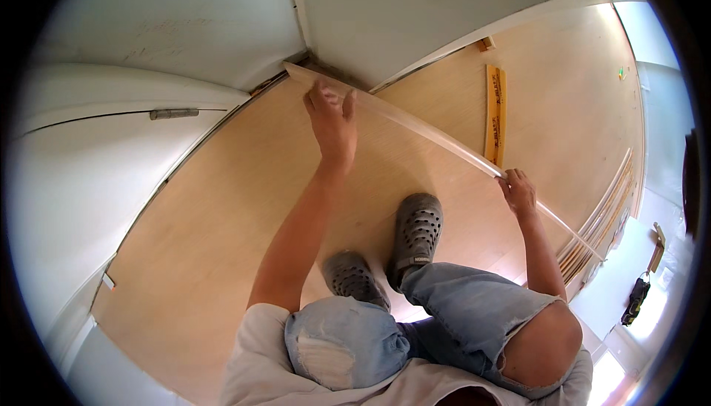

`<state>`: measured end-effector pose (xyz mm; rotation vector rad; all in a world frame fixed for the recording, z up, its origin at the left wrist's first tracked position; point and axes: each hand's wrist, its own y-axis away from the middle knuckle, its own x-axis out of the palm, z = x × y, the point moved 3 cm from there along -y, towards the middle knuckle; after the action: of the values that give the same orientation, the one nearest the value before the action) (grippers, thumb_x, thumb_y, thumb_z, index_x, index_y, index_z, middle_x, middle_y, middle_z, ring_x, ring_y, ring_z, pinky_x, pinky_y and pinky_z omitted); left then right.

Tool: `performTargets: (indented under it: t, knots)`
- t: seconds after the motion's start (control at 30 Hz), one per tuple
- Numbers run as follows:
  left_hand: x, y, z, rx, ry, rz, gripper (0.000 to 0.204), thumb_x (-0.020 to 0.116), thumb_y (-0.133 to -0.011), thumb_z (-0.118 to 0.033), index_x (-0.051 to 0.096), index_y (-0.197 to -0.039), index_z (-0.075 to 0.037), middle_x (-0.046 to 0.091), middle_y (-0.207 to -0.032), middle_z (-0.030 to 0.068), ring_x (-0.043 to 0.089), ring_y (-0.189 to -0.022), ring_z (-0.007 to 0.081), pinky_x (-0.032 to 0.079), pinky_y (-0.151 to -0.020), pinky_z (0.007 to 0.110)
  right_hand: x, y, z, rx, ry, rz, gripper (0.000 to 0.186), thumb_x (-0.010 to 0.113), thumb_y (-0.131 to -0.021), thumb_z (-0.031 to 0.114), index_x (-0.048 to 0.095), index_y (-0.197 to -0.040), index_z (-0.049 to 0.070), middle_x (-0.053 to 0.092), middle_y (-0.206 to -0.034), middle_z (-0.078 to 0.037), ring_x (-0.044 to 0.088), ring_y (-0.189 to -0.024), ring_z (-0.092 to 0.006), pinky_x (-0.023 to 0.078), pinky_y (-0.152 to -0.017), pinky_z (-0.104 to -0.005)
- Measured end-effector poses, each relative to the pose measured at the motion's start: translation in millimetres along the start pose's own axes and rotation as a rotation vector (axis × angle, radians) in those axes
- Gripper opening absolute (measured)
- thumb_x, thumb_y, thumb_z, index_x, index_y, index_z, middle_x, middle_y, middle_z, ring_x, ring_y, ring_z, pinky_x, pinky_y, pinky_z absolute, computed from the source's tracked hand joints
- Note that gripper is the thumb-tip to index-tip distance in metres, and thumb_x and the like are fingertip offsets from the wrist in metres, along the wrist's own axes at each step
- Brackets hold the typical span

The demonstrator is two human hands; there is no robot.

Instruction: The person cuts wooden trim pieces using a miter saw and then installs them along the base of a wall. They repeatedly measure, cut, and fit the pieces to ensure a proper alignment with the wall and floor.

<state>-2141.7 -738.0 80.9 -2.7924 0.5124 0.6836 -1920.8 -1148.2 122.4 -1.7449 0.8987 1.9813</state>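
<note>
A long, pale strip of trim (415, 126) runs slantwise above the wood-look floor (222, 206), from the wall corner at the top toward the lower right. My right hand (520, 193) is closed around the strip partway along it, fingers wrapped over its edge. Close to the strip's far end, my left hand (332, 121) is raised with thumb and fingers apart. Its fingertips overlap the strip in the picture and are slightly smeared; whether they touch it I cannot tell.
Beyond the strip lies a yellow printed strip (495, 113). Several long thin strips (598, 221) are laid at the right. Pale walls (415, 6) meet at the corner, and a white panel with a metal hinge (174, 113) stands left. My grey clogs (420, 232) rest below the strip.
</note>
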Motion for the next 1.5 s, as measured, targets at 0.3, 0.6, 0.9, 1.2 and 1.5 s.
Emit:
performTargets:
  t: [0.3, 0.6, 0.9, 1.2, 1.5]
  knots:
    - [25.4, -10.6, 0.0, -0.064, 0.106, 0.027, 0.085, 0.079, -0.085, -0.002, 0.028, -0.153, 0.007, 0.046, -0.118, 0.0135, 0.057, -0.098, 0.0221, 0.055, -0.084, 0.032, -3.0, 7.1, -22.8, 0.023, 0.016, -0.004, 0.024, 0.070, -0.094, 0.027, 0.066, -0.097, 0.004, 0.064, -0.089, -0.013, 0.063, -0.088, -0.0339, 0.051, -0.076, -0.0450]
    - [20.3, -26.2, 8.4, -0.073, 0.131, 0.069, 0.091, 0.082, -0.081, -0.003, 0.028, -0.153, 0.010, 0.046, -0.123, 0.0166, 0.058, -0.099, 0.0251, 0.055, -0.085, 0.034, -1.0, 13.5, -7.5, 0.023, -0.014, 0.095, 0.025, 0.069, -0.094, 0.028, 0.065, -0.098, 0.004, 0.064, -0.091, -0.013, 0.064, -0.088, -0.0348, 0.051, -0.075, -0.0458]
    - [15.2, -30.9, 6.7, -0.056, 0.058, 0.149, 0.097, 0.084, -0.080, -0.013, 0.025, -0.152, 0.013, 0.047, -0.127, 0.0205, 0.061, -0.099, 0.0299, 0.055, -0.086, 0.038, -6.1, 14.8, -4.2, 0.055, -0.037, 0.032, 0.024, 0.071, -0.092, 0.028, 0.066, -0.095, 0.005, 0.066, -0.091, -0.012, 0.065, -0.088, -0.0338, 0.051, -0.074, -0.0453]
    - [20.3, -28.9, 11.3, -0.018, 0.025, 0.110, 0.093, 0.083, -0.081, -0.010, 0.026, -0.151, 0.013, 0.048, -0.125, 0.0185, 0.061, -0.099, 0.0292, 0.056, -0.083, 0.037, -7.0, -5.8, 12.6, 0.008, -0.056, 0.047, 0.024, 0.071, -0.093, 0.028, 0.066, -0.094, 0.005, 0.067, -0.091, -0.012, 0.067, -0.085, -0.0324, 0.053, -0.074, -0.0445]
    - [17.4, -33.7, 10.7, -0.115, 0.093, 0.132, 0.113, 0.091, -0.072, -0.024, 0.021, -0.152, 0.013, 0.051, -0.119, 0.0174, 0.059, -0.100, 0.0295, 0.056, -0.085, 0.038, -1.5, -48.5, 67.3, -0.084, -0.010, 0.006, 0.028, 0.069, -0.095, 0.034, 0.062, -0.093, 0.006, 0.068, -0.085, -0.011, 0.068, -0.081, -0.0331, 0.053, -0.071, -0.0459]
